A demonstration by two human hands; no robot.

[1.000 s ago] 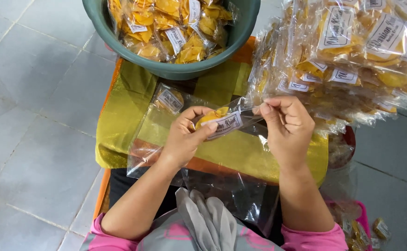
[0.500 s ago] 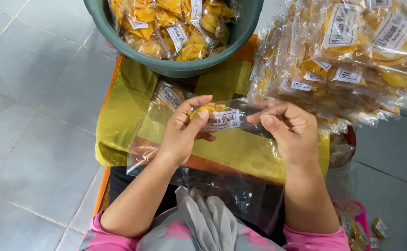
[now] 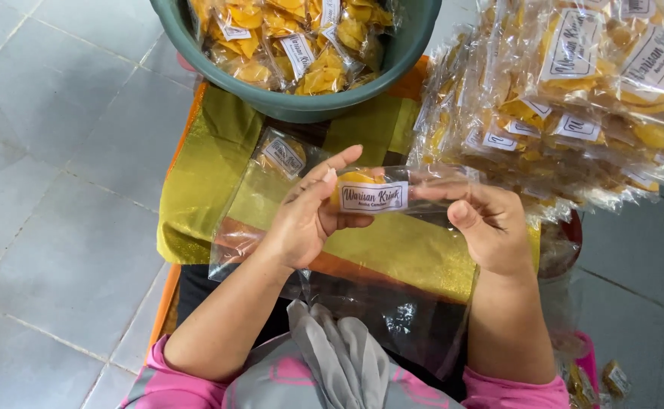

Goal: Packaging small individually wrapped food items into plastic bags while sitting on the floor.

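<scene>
Grey floor tiles [image 3: 59, 151] surround a gold cloth [image 3: 203, 174] on the lap. Since a second ago the small clear packet [image 3: 373, 195] has turned flat, label up, at the centre. The left hand [image 3: 309, 220] pinches its left end, the right hand [image 3: 491, 227] its right end. A green basin [image 3: 301, 106] sits at 12 o'clock, a stack of filled packets [image 3: 574, 98] at 2 o'clock.

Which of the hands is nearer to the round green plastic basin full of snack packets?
Left. The left hand lies just below the green basin; the right hand is farther off, below the stacked snack packets.
</scene>
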